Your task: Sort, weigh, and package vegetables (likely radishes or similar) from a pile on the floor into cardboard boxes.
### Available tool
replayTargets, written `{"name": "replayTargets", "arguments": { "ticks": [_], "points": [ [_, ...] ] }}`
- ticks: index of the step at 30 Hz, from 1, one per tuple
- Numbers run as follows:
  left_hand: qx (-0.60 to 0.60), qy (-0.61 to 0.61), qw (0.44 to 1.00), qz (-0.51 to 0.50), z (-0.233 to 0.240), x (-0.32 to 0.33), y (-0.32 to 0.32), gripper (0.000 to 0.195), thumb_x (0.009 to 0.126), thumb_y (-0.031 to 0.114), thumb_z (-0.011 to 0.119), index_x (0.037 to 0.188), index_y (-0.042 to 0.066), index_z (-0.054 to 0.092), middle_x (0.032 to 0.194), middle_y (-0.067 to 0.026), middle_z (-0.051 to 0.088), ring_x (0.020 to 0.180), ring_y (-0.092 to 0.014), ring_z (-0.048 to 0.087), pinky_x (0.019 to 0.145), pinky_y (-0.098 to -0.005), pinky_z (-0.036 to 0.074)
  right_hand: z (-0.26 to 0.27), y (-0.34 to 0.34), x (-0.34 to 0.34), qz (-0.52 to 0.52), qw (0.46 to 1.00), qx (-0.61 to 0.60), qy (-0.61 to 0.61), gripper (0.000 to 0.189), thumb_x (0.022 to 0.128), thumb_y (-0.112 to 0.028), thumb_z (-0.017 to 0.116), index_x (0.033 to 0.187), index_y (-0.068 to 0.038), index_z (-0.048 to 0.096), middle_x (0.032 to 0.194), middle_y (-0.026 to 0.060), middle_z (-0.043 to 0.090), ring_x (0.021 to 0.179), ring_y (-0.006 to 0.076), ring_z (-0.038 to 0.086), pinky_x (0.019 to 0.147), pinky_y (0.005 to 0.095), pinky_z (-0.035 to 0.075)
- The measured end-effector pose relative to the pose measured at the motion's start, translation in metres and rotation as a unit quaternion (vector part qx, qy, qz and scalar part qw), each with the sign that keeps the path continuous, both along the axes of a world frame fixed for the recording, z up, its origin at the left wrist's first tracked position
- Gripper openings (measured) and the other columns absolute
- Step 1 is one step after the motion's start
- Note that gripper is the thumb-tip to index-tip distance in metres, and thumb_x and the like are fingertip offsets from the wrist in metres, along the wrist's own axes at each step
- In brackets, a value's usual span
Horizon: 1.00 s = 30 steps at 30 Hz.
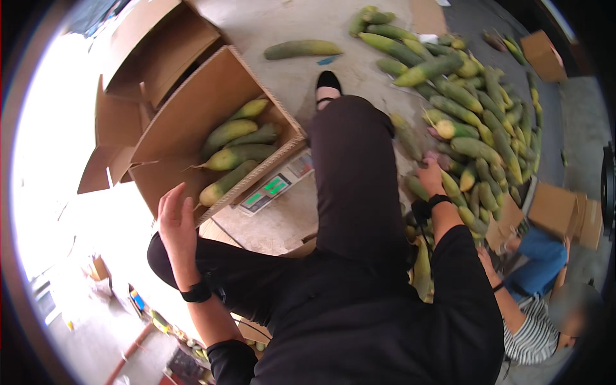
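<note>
My left hand (176, 222) is raised at the near corner of a cardboard box (192, 103), with nothing in it and its thumb apart from the fingers. Inside the box lie several green radishes (240, 156), some with pale root ends. Under the box's right side shows a digital scale (269, 188) with lit green displays. My right hand (430, 175) reaches into a large pile of green radishes (462, 98) on my right. A pinkish-purple patch shows at its fingertips; whether the fingers grip a radish there cannot be made out.
One loose radish (302, 49) lies on the concrete floor beyond my shoe (328, 86). More cardboard boxes (159, 53) stand behind the box at left. Another person (534, 288) sits at lower right, beside further cartons (553, 209). A dark mat (553, 144) lies under the pile's far side.
</note>
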<state>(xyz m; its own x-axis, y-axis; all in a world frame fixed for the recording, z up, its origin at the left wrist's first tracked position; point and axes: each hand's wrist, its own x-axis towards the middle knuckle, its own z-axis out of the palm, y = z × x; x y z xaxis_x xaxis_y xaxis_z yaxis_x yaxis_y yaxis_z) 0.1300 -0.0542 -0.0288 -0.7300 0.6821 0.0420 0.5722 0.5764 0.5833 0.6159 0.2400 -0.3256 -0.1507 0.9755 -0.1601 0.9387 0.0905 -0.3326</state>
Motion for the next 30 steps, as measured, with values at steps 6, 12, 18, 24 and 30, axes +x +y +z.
{"name": "replayTargets", "arguments": {
  "ticks": [6,12,18,24,30],
  "points": [
    [-0.018,0.05,0.998,0.041,0.007,0.007,0.008,0.023,0.084,0.004,0.058,0.107,0.003,0.062,0.103,-0.0102,0.06,0.096,-0.022,0.059,0.083,-0.0289,0.046,0.004,0.041,-0.05,-0.04,0.99,-0.112,-0.074,0.06,0.068,-0.019,0.07,0.122,-0.006,0.048,0.125,0.0191,0.051,0.119,0.0381,0.044,0.1,0.0432,0.037],
    [-0.033,0.058,0.998,0.016,0.001,0.001,0.015,0.021,0.084,0.004,0.059,0.105,0.003,0.063,0.102,-0.0107,0.061,0.091,-0.023,0.06,0.079,-0.0305,0.048,-0.028,0.053,-0.055,-0.02,0.983,-0.161,-0.08,0.075,0.066,-0.019,0.073,0.131,-0.008,0.037,0.13,0.0187,0.046,0.12,0.0384,0.043,0.098,0.0435,0.039],
    [-0.049,0.033,0.997,0.039,0.008,0.002,0.011,0.023,0.083,0.001,0.058,0.105,0.002,0.063,0.101,-0.0102,0.062,0.097,-0.022,0.059,0.085,-0.0301,0.046,-0.009,0.017,-0.1,-0.074,0.977,-0.167,-0.112,0.046,0.068,-0.015,0.07,0.108,-0.003,0.05,0.117,0.0198,0.054,0.112,0.041,0.049,0.087,0.0466,0.045],
    [-0.026,-0.007,0.999,0.028,0.008,0.001,0.02,0.023,0.083,0.001,0.058,0.105,0.002,0.063,0.101,-0.0107,0.062,0.096,-0.023,0.06,0.084,-0.0305,0.046,-0.126,0.015,-0.037,-0.04,0.992,-0.116,-0.03,0.029,0.076,-0.017,0.06,0.1,-0.002,0.057,0.097,0.0229,0.061,0.095,0.042,0.057,0.082,0.0478,0.044],
    [0.014,0.022,1.0,0.016,0.014,-0.002,0.008,0.021,0.083,0.004,0.06,0.104,0.002,0.063,0.097,-0.0127,0.063,0.092,-0.026,0.062,0.079,-0.0314,0.048,-0.07,0.016,-0.032,-0.194,0.828,-0.431,0.303,0.033,0.077,-0.029,0.066,0.102,-0.009,0.06,0.091,0.0055,0.061,0.079,0.0213,0.057,0.071,0.042,0.045]
  ]
}}
